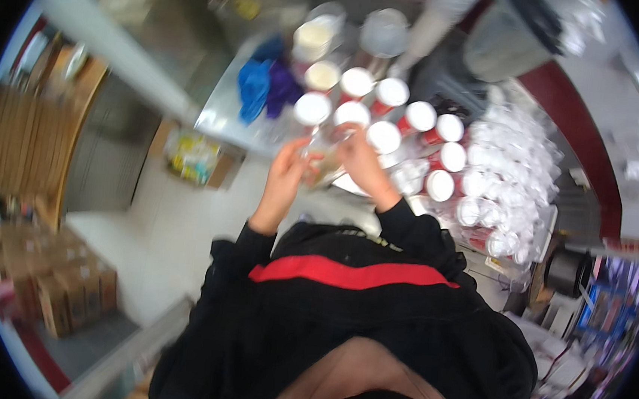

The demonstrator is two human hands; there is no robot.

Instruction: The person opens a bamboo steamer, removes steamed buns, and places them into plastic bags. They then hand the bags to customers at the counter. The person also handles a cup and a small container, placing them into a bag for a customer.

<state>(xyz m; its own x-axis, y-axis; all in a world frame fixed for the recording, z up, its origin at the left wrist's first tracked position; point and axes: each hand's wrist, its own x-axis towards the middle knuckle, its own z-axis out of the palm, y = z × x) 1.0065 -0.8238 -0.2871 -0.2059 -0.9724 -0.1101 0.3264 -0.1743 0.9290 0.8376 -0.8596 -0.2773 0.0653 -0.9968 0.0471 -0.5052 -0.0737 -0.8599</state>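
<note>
My left hand and my right hand are raised close together over the front edge of a metal counter. Between them is a blurred, clear plastic bag with something brownish and reddish in or behind it; both hands grip it. Just beyond stand several red paper cups with white lids, among them a lidded cup and another lidded cup. A cup with a pale yellowish top is behind them. The fingertips are blurred and partly hidden.
Blue plastic and purple plastic lie left of the cups. Many bagged white-lidded cups crowd the right side. A large container with a dark lid stands behind. An open cardboard box sits on the floor, with stacked cartons at lower left.
</note>
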